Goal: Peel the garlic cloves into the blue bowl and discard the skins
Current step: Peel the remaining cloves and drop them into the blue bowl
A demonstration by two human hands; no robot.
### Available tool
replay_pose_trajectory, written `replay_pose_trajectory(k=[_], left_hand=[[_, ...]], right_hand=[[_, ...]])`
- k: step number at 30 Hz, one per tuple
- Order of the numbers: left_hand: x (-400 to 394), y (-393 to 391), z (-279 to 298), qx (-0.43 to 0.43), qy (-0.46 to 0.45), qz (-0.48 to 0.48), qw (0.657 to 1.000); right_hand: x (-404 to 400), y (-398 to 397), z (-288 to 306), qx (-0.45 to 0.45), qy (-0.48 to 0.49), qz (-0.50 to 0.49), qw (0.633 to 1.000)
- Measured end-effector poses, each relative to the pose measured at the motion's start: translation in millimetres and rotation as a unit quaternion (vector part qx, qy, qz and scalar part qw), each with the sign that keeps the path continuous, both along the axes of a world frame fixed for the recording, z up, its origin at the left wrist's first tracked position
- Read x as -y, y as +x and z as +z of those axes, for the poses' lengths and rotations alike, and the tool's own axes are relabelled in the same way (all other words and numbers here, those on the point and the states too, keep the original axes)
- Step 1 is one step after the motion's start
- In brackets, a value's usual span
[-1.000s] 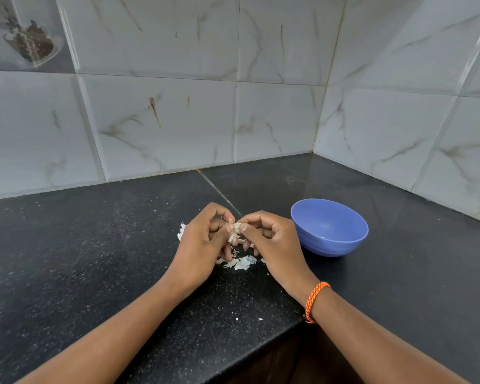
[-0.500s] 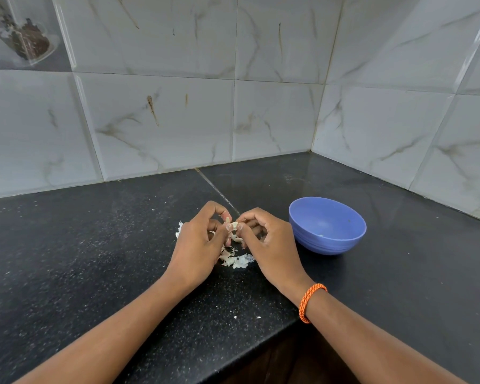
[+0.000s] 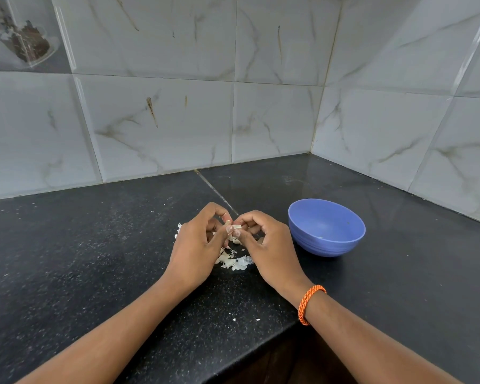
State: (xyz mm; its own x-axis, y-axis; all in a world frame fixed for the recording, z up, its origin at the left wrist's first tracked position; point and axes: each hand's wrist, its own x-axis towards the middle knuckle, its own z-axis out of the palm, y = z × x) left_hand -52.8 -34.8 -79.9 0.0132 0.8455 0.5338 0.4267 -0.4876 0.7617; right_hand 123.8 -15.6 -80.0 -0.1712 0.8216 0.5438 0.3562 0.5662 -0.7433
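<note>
Just left of the blue bowl, a small, light, slippery garlic clove is pinched between curled fingertips of the left hand and right hand, best gripped at its ends.

Open black countertop is seen to the left of the hands and behind them up to the tiled walls. To the right, passage is blocked by a blue bowl. A heap of garlic skins is found between the wrists.

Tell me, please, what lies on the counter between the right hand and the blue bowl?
Nothing: the head view shows only bare black counter between the right hand and the blue bowl.
</note>
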Motion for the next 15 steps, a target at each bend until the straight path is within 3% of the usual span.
replay_pose_trajectory(k=[5,15], left_hand=[[-3.3,-4.1,-1.4,0.004,0.001,0.052,0.999],[-3.6,-8.5,2.0,-0.01,-0.018,0.082,0.996]], right_hand=[[-4.2,2.8,-2.0,-0.017,0.003,-0.054,0.998],[-5.4,2.8,-6.0,0.044,0.002,-0.074,0.996]])
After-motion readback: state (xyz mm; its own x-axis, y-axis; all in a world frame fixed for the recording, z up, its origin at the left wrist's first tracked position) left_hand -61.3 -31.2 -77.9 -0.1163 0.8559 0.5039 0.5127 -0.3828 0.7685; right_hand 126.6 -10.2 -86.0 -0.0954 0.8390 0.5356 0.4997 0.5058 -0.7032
